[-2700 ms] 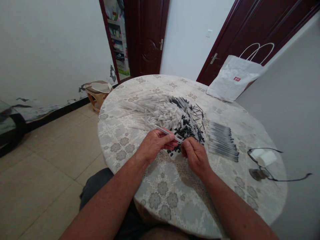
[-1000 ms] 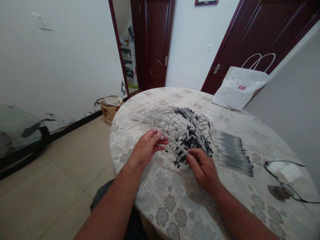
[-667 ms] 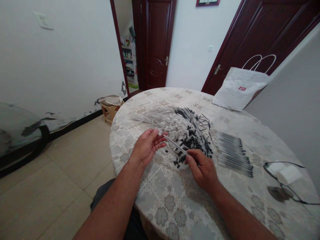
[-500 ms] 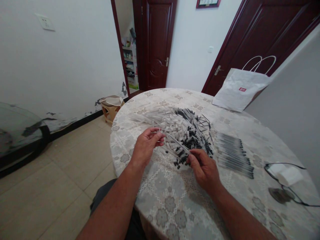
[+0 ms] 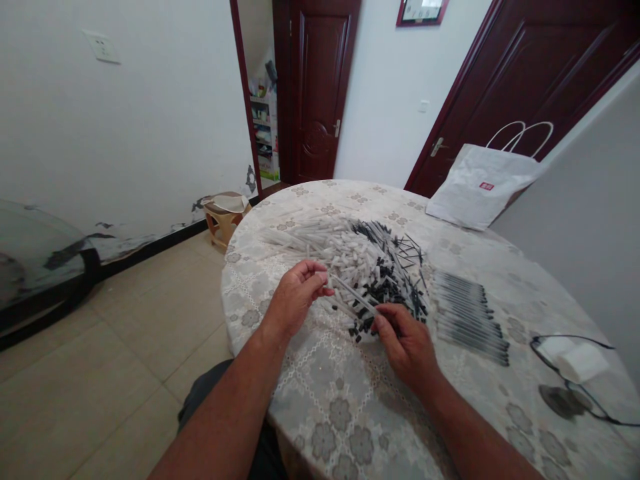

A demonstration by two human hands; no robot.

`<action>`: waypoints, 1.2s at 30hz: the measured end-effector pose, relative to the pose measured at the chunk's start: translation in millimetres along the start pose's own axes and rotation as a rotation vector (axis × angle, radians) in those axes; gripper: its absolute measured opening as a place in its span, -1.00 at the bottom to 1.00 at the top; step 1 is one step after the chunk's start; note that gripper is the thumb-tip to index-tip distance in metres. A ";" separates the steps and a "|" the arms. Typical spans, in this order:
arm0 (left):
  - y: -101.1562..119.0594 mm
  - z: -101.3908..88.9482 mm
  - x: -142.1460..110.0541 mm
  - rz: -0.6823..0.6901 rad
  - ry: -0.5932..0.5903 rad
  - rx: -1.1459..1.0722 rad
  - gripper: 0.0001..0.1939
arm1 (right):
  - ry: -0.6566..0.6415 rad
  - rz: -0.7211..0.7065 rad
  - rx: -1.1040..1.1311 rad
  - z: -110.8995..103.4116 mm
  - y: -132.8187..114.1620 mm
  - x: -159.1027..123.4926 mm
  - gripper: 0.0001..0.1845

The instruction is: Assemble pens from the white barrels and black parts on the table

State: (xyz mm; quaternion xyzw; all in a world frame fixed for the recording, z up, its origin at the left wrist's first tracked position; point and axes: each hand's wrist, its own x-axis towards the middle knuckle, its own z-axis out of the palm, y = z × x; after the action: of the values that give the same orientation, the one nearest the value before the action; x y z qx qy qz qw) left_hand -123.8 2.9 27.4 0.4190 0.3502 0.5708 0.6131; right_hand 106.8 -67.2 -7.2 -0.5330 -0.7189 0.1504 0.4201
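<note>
A thin clear tube [image 5: 353, 291], like a pen barrel, slants between my two hands above the near side of a pile of parts. My left hand [image 5: 300, 293] pinches its upper left end with thumb and fingertips. Closed round its lower right end is my right hand [image 5: 404, 340]; the fingers hide that tip. Beneath and behind lie loose whitish tubes [image 5: 300, 235], short white pieces [image 5: 357, 255], small black plugs [image 5: 383, 288] and thin dark sticks [image 5: 380, 235]. To the right, several finished-looking pens [image 5: 465, 313] with dark ends lie side by side in a row.
A patterned cloth covers the round table [image 5: 345, 400]. Eyeglasses [image 5: 553, 363] and a white tissue roll [image 5: 583, 362] lie at the right edge. A white paper bag [image 5: 483, 187] stands at the back right. Left of the table is a low stool [image 5: 225, 217].
The view has tilted slightly, so everything sits a little lower and to the right. Both hands keep hold of the tube, with hardly any movement between them.
</note>
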 end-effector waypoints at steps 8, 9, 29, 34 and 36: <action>3.4 0.0 -0.1 -0.048 0.007 -0.051 -0.77 | -0.013 -0.047 -0.021 -1.4 -2.8 0.6 -0.83; 2.8 -0.1 0.0 -0.048 0.007 -0.043 -0.77 | -0.018 -0.053 -0.029 -1.2 -2.7 0.8 -0.84; -17.2 14.3 0.0 -0.112 0.033 -0.088 -0.69 | -0.043 -0.133 -0.103 10.7 -9.3 -3.0 -0.69; -14.1 13.4 -0.1 -0.112 0.014 -0.059 -0.73 | -0.201 0.310 0.366 9.2 -10.2 -1.2 -0.65; -14.2 12.8 -0.2 -0.116 0.006 -0.052 -0.73 | -0.262 0.454 0.576 9.3 -8.0 1.4 -0.60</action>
State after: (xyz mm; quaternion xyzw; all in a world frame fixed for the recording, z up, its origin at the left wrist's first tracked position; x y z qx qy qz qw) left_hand -106.5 1.3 19.6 0.3801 0.3612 0.5443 0.6548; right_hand 94.5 -66.9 -6.9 -0.5152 -0.5586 0.5020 0.4130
